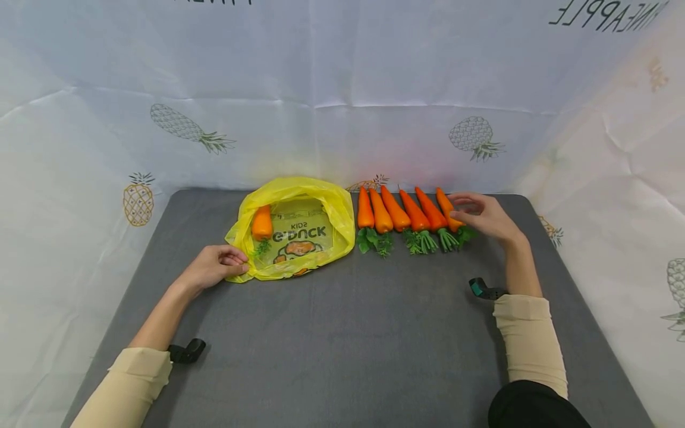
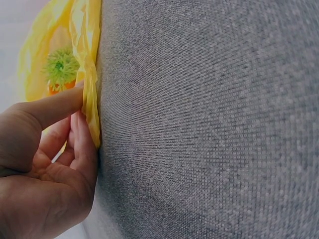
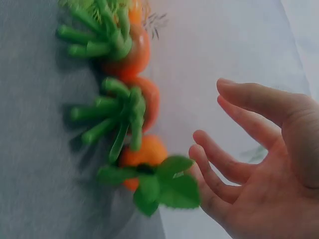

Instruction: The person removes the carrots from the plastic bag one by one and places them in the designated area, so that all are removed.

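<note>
A yellow plastic bag [image 1: 342, 229] lies with its mouth spread wide, and one carrot [image 1: 262, 223] with green fronds rests inside it. My left hand [image 1: 215, 266] pinches the bag's near left edge between thumb and fingers, which the left wrist view shows closely. Right of the bag, several orange carrots lie side by side with their green tops toward me. Beside the rightmost carrot [image 1: 445, 205] is my right hand [image 1: 484, 217], its thumb and fingers spread apart. In the right wrist view that carrot's leafy top [image 3: 174, 184] sits just left of the fingers, with nothing gripped.
A grey cloth-covered table [image 1: 342, 339] carries everything. White sheeting [image 1: 342, 137] printed with pineapples hangs behind the table and along its sides. A black rounded object [image 1: 535, 407] shows at the lower right, over the right sleeve.
</note>
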Motion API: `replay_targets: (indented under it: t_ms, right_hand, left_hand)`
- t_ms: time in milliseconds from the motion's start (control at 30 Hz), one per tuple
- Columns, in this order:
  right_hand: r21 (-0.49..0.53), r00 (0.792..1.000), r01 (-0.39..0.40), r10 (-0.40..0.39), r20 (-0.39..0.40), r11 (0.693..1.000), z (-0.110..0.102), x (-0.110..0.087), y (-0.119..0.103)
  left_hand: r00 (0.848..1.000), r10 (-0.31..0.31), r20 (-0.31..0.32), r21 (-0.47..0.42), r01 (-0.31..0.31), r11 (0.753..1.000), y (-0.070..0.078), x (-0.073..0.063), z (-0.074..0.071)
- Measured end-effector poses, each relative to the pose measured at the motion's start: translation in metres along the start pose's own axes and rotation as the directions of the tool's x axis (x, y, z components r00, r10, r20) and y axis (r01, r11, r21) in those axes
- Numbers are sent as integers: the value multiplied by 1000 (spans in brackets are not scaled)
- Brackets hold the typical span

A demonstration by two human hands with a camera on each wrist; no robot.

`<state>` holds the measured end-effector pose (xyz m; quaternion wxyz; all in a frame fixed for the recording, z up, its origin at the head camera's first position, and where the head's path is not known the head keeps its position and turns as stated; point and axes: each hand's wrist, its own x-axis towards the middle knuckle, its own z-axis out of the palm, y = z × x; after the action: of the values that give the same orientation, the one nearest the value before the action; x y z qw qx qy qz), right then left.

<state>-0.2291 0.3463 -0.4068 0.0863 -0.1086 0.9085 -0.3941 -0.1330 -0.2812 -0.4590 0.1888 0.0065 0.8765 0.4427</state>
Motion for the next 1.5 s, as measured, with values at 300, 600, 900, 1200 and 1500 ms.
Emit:
replay_targets:
  t_ms: [300,600,900,1200,1500]
  right_hand:
    - [-23,999,36,-36,10,999,5,3,-39]
    - [15,986,165,-165,-11,986,19,9,-70]
    - [52,963,269,-269,3,962,38,13,-97]
    - [59,938,346,-347,8,937,60,26,-121]
    - [100,922,375,-382,62,921,87,42,-146]
  left_hand:
    - [1000,-1,3,0,1,1000,0,0,-1]
    - [1000,-6,-4,-2,6,1000,1,-1,0]
    - [1000,8,-2,-5,-8,1000,3,-4,-1]
    - [1000,21,-4,-11,-21,1000,3,-3,0]
    - [1000,15,-2,-10,-15,1000,1,-3,1]
